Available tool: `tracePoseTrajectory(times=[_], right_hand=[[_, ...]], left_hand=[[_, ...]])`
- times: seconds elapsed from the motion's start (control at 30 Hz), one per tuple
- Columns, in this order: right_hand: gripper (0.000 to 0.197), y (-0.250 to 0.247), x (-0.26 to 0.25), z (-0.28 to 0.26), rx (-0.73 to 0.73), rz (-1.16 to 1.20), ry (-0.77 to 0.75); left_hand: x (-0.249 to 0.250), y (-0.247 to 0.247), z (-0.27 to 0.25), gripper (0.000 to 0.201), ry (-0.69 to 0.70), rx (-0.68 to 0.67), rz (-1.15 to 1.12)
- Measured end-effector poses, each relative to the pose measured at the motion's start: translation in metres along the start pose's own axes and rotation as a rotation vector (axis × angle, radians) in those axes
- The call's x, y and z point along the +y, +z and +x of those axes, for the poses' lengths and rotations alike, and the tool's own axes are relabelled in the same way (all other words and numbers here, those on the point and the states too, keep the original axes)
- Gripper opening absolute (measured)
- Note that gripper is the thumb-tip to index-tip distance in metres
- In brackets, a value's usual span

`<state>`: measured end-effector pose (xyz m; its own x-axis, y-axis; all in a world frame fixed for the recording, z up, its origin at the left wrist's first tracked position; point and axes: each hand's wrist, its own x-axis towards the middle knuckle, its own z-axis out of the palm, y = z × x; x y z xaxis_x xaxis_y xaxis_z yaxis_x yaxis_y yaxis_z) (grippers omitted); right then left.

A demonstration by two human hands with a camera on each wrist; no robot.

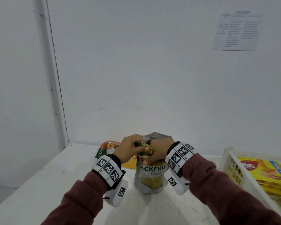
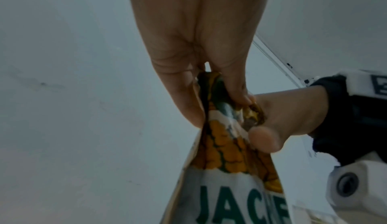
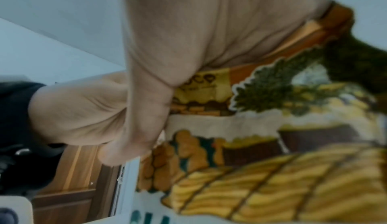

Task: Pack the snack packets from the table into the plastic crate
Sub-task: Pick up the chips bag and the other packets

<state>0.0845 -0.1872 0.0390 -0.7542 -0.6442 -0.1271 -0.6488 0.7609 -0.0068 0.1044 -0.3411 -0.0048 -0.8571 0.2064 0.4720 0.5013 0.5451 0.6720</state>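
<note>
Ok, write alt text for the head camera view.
Both hands, left hand and right hand, grip the crumpled top of an upright jackfruit chips packet on a white table. An orange packet lies behind it; a white plastic crate at right holds yellow snack packets.

Lighting: cool, even, diffuse; source not visible. White wall [image 1: 136, 62] flat grey-blue, no glare. Shadows: faint, soft, on the bench [image 1: 152, 207] below the packet [image 1: 150, 177]. Head view: wide-angle bowing at the edges; notice sheet [image 1: 236, 30] illegibly soft. Left wrist view: dim, bluish, moderately sharp. Right wrist view: heavily blurred, packet print smeared, warmer tones.
</note>
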Motion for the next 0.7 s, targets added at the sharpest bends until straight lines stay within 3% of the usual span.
tracePoseTrajectory(times=[0.1, 0.13, 0.2, 0.27, 0.3, 0.37, 0.43, 0.53, 0.63, 0.7], right_hand=[[0.031, -0.002, 0.011, -0.011, 0.216, 0.195, -0.073], [0.027, -0.003, 0.015, -0.015, 0.292, 0.274, -0.081], [0.019, -0.004, 0.023, -0.022, 0.407, 0.348, -0.084], [0.016, -0.001, 0.027, -0.025, 0.447, 0.38, -0.108], [0.015, 0.001, 0.027, -0.025, 0.456, 0.402, -0.133], [0.02, 0.008, 0.025, -0.025, 0.528, 0.369, -0.144], [0.041, 0.015, 0.024, -0.025, 0.645, 0.259, -0.041], [0.098, 0.028, 0.029, -0.028, 0.734, 0.267, 0.176], [0.137, 0.044, 0.044, -0.027, 0.728, 0.632, 0.245], [0.142, 0.054, 0.05, -0.025, 0.671, 1.019, 0.166]], left_hand=[[-0.001, 0.001, -0.002, 0.024, -0.03, 0.078, -0.109], [-0.002, 0.002, -0.004, 0.031, -0.056, 0.102, -0.164], [-0.008, 0.006, -0.006, 0.066, -0.126, 0.133, -0.274], [-0.018, 0.014, -0.008, 0.099, -0.204, 0.091, -0.418], [-0.024, 0.02, -0.008, 0.105, -0.23, 0.034, -0.479], [-0.027, 0.03, -0.009, 0.09, -0.254, -0.084, -0.498], [-0.027, 0.038, -0.01, 0.063, -0.282, -0.089, -0.536], [-0.03, 0.043, -0.009, 0.054, -0.305, -0.028, -0.621], [-0.031, 0.045, -0.009, 0.062, -0.314, 0.016, -0.652], [-0.031, 0.047, -0.009, 0.059, -0.334, 0.046, -0.687]])
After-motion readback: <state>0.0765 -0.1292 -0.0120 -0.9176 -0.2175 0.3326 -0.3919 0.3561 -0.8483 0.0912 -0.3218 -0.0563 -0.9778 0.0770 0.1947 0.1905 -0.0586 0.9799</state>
